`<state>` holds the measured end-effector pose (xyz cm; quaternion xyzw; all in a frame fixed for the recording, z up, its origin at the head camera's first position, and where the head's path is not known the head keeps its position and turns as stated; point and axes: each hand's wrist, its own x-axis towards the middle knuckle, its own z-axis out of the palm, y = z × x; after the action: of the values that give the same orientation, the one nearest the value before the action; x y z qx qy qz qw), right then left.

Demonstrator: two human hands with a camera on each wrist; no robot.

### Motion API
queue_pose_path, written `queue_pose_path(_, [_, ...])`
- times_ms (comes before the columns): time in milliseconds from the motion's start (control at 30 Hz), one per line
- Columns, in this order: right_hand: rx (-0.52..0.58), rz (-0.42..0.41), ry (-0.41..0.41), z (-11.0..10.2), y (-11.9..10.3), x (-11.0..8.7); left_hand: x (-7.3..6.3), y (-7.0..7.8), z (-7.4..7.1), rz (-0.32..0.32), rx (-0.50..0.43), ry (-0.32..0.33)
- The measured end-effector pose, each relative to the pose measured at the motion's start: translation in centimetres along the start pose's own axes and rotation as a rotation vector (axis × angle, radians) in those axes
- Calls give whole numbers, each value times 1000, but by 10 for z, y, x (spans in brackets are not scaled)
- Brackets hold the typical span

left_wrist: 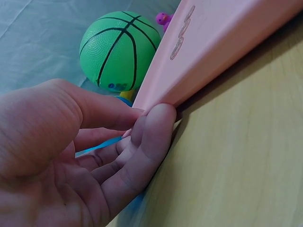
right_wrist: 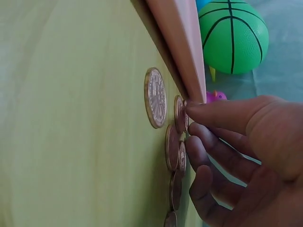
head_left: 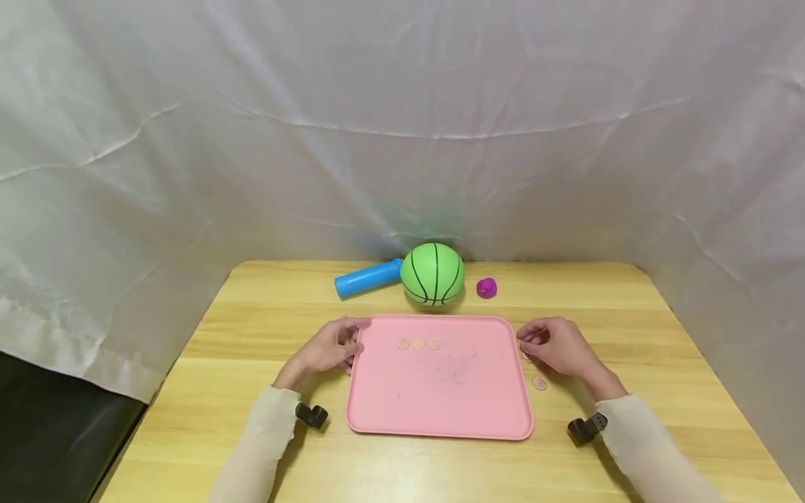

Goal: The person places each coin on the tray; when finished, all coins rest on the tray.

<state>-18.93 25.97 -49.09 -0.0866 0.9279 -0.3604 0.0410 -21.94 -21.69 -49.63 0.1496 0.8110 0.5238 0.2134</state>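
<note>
A pink tray (head_left: pixel 440 405) lies on the table, with 3 coins (head_left: pixel 418 344) in a row on its upper left part. My left hand (head_left: pixel 332 344) grips the tray's left edge near the far corner; thumb and fingers pinch the rim in the left wrist view. Just off the tray's right side, my right hand (head_left: pixel 560 344) is at a group of several loose coins (right_wrist: pixel 173 147). Its thumb and forefinger pinch at a coin (right_wrist: pixel 186 124) there, mostly covered by the fingertips. A separate coin (right_wrist: pixel 155 98) lies flat closer to the tray's near end.
Behind the tray sits a green ball (head_left: pixel 432 274) with black lines. A blue cylinder (head_left: pixel 367 279) lies against its left, and a small purple toy duck (head_left: pixel 486 288) is to its right. Pale cloth (head_left: pixel 434 188) hangs along the wooden table's (head_left: pixel 402 469) back and sides.
</note>
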Motion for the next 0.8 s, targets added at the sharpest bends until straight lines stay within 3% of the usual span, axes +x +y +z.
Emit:
queue_pose_path(233, [-76,-13,-3,1,-3,1,2,-4,0,3,-12,-5])
queue_pose_path(533, [-120,-48,-102,-1,-9,7,0,-6,1,10,-17,-19])
queue_pose_path(800, [-186,-72,-101,-2,-12,11,2,-4,1,0,1,-13])
